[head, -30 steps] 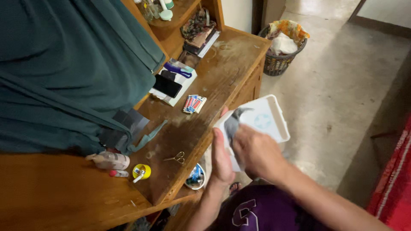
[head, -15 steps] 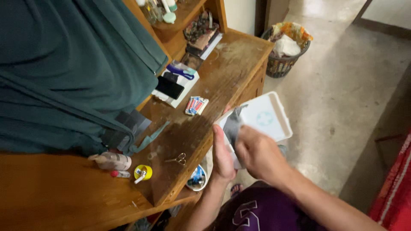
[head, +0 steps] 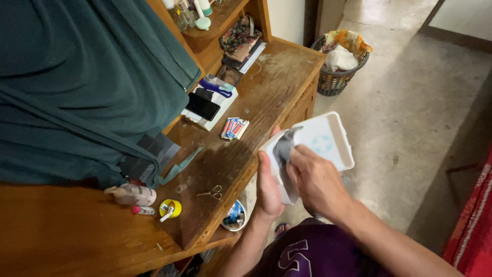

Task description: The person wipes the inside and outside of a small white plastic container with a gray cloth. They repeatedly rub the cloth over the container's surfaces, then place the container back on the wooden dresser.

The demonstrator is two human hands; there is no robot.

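Observation:
My left hand (head: 267,184) grips the near end of a white rectangular plastic tray (head: 330,143), held tilted beside the wooden dresser's edge. My right hand (head: 315,179) presses a grey cloth (head: 283,147) against the tray's inner face. A round pale blue mark shows on the tray's bottom.
The wooden dresser top (head: 256,97) carries small scissors (head: 211,193), a striped packet (head: 233,127), a white box with a black phone (head: 201,105), a yellow tape roll (head: 169,208) and a bottle (head: 130,195). A green cloth (head: 87,87) hangs at the left. A wicker basket (head: 338,66) stands on the concrete floor.
The tray and both hands shifted slightly to the right and up. My right hand slid the cloth along the tray's inside.

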